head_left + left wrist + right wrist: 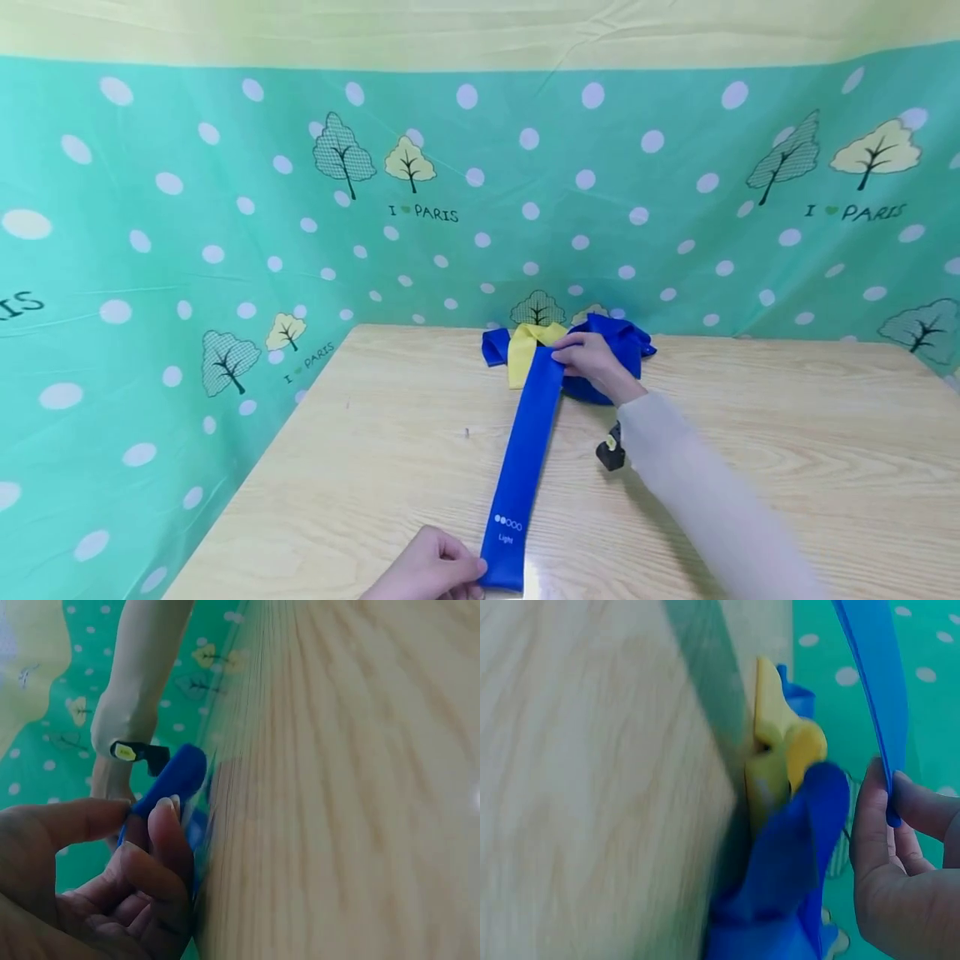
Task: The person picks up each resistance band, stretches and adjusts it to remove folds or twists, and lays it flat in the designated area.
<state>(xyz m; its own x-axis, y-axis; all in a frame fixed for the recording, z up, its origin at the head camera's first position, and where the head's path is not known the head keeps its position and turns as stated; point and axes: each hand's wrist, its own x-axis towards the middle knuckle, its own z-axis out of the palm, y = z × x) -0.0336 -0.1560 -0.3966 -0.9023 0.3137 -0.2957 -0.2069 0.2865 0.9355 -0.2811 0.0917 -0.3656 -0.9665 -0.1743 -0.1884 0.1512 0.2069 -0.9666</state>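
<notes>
Though near, yellow band (521, 360) behind strip (524, 458)

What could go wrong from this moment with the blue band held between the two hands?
The left hand and right hand pinch opposite ends of the blue band, which runs straight between them; if either pinch slips, that end could spring or drop away.

The right hand is close to the yellow band and blue heap, so it might knock or snag them.
</notes>
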